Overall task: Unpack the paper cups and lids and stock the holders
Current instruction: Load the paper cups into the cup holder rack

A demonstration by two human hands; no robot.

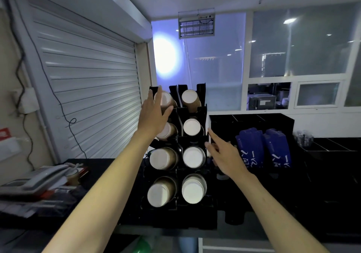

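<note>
A black tiered cup holder (179, 127) stands on the dark counter, with two columns of slots. Brown paper cup stacks lie in the slots with their white bottoms facing me, such as one at the lower left (160, 193) and one at the upper right (190, 98). My left hand (154, 114) reaches to the top left slot, fingers straight, against the cup stack there (166, 100). My right hand (224, 153) touches the holder's right side at mid height with straight fingers.
A black organizer box (252, 120) with blue packets (263, 147) stands right of the holder. A telephone and papers (39, 178) lie at the left. A white roller shutter (88, 88) is behind. More black compartments (332, 147) sit far right.
</note>
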